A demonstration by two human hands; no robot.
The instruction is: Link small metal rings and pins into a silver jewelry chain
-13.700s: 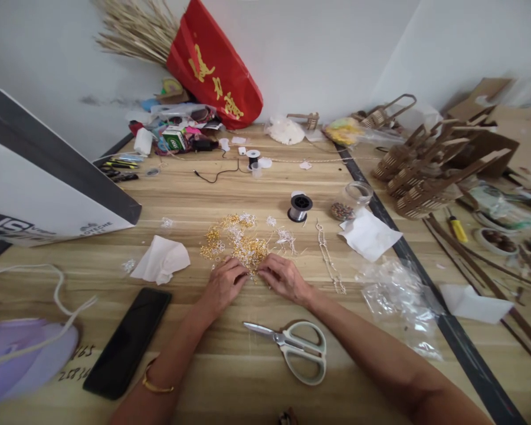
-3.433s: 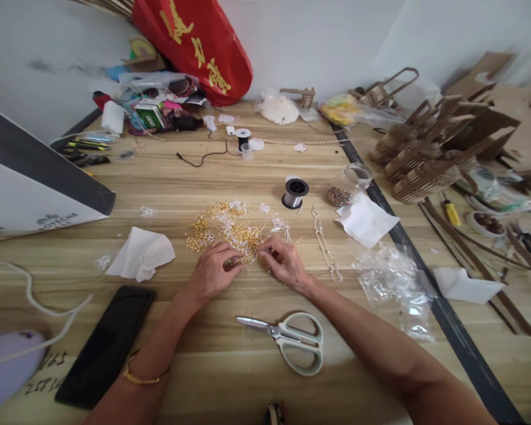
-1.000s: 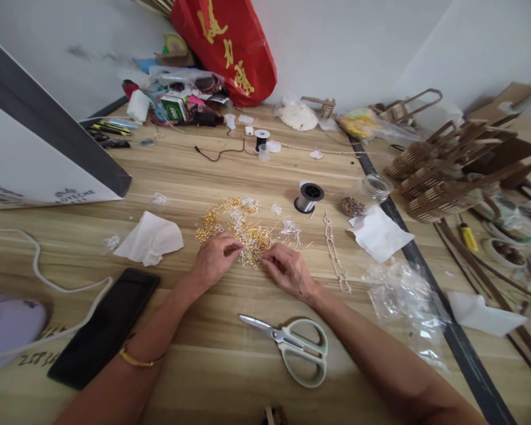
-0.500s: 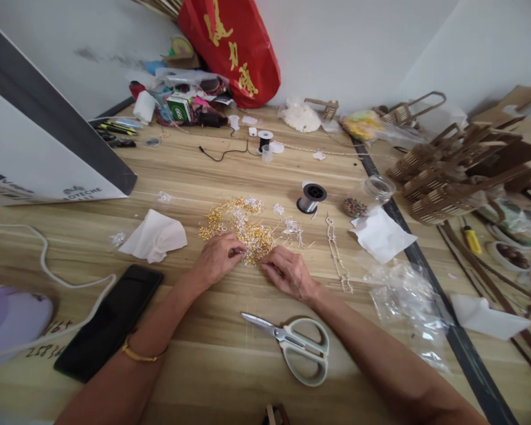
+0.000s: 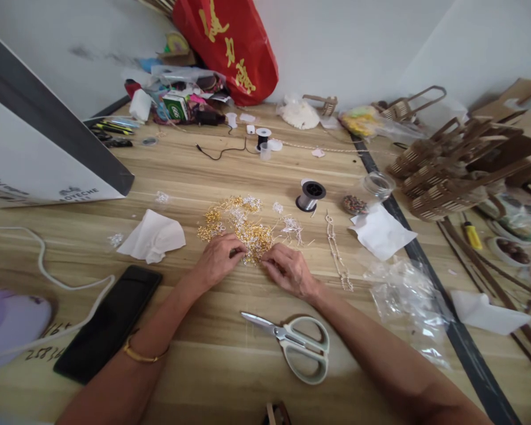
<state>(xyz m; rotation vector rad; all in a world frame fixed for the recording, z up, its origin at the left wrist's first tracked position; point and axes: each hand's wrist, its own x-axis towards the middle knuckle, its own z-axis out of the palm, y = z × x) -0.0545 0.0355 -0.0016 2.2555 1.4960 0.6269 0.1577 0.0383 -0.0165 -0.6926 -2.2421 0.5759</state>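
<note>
gold-silver pile point(image 5: 256, 236) | between left fingers point(image 5: 232, 240) and right fingers point(image 5: 278, 254) | both nearly pinched, cannot tell hold

super messy heap of tiny gold and silver bits point(image 5: 257, 237), smack mid-frame, with looser clumps point(image 5: 212, 215) straggling toward its upper left

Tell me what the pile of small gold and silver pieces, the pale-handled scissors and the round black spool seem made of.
Pile of small gold and silver pieces: shiny, perhaps metal or coated plastic; the glints fit either.
Pale-handled scissors: smooth, bright metal blades, by their silvery sheen; handles probably plastic, being evenly coloured.
Round black spool: likely plastic, from its dark, moulded look.
</note>
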